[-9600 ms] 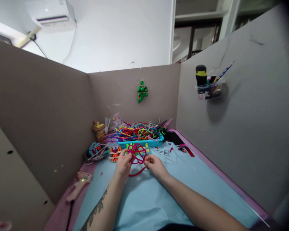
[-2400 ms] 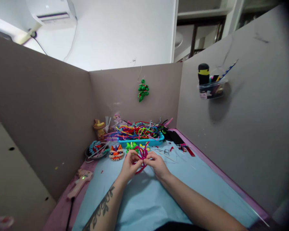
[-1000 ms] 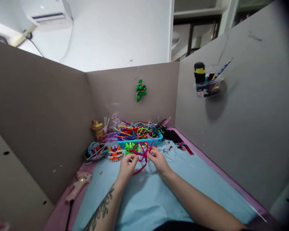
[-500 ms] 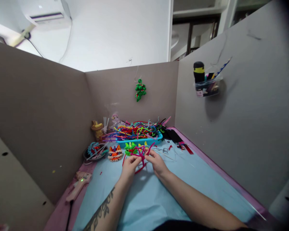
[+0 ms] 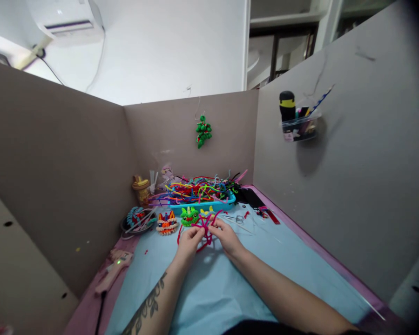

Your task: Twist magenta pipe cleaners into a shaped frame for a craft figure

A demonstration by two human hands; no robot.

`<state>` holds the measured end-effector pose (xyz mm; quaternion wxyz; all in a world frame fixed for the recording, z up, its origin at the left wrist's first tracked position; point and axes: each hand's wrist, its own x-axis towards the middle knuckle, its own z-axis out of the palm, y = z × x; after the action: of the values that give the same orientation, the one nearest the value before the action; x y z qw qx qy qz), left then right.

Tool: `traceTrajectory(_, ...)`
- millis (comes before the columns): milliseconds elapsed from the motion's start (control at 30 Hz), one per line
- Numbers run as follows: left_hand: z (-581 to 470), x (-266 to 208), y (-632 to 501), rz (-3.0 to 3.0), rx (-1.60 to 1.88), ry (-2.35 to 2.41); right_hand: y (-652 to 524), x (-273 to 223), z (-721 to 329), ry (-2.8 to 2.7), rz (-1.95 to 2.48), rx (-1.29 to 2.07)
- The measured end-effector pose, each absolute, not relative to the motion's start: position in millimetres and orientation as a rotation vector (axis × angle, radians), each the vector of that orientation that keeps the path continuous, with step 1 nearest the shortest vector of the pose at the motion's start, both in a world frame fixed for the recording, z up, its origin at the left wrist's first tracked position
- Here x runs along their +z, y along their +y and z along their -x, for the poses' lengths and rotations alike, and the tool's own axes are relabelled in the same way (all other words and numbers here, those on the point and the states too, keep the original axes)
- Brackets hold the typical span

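Magenta pipe-cleaner frame (image 5: 206,229) is up in our fingers, held just above the middle of the worktop (image 5: 85,309). Our left hand (image 5: 189,241) pinches its left side between thumb and fingers, our right hand (image 5: 227,236) has a fingertip grip on the right, and loops poke out above and below.

Under our forearms there's a wrinkled blue sheet (image 5: 286,251), with the worktop's pink edge showing along both sides. Wide stretch of sheet on our right, so decent elbow room there. Left's tighter: a pink glue gun (image 5: 108,280) lies by the edge, green light glowing, cord running toward us.

Further out, left to right, we've got a dark bowl (image 5: 141,230) of bits, an orange-and-cream critter (image 5: 166,224), a green one (image 5: 189,217), a yellow piece partly hidden, and scissors (image 5: 239,219). Right behind, a blue tray (image 5: 202,206) is heaped with colourful pipe cleaners (image 5: 199,188).

Gray panels (image 5: 160,125) box us in on three sides. Clear bin (image 5: 305,133) on the right one has a pale label (image 5: 288,137), too small for us to read. Green ornament (image 5: 203,132) hangs at the back; air conditioner (image 5: 70,23) way up beyond.
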<state>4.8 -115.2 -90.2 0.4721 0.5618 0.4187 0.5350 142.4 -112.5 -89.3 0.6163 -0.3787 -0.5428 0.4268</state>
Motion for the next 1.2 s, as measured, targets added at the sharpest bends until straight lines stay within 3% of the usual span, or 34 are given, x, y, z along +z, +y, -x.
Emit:
traceTrajectory(200,-3,-94,-112,-1.138,1.346,0.983,-117,-92,-143,-1.286,0.769,0.974)
traceTrajectory(733,-3,-88,-117,-0.806,1.259,0.788,-125,-89,-150,-1.866,0.703,0.228)
traceTrajectory(967,0,-90,-114,-0.882,1.281,0.83,-110,-99,-152,-1.486,0.797,0.742)
traceTrajectory(1200,2,-89,-112,-1.363,1.282,0.987,-102,-103,-151,-1.306,0.783,0.969)
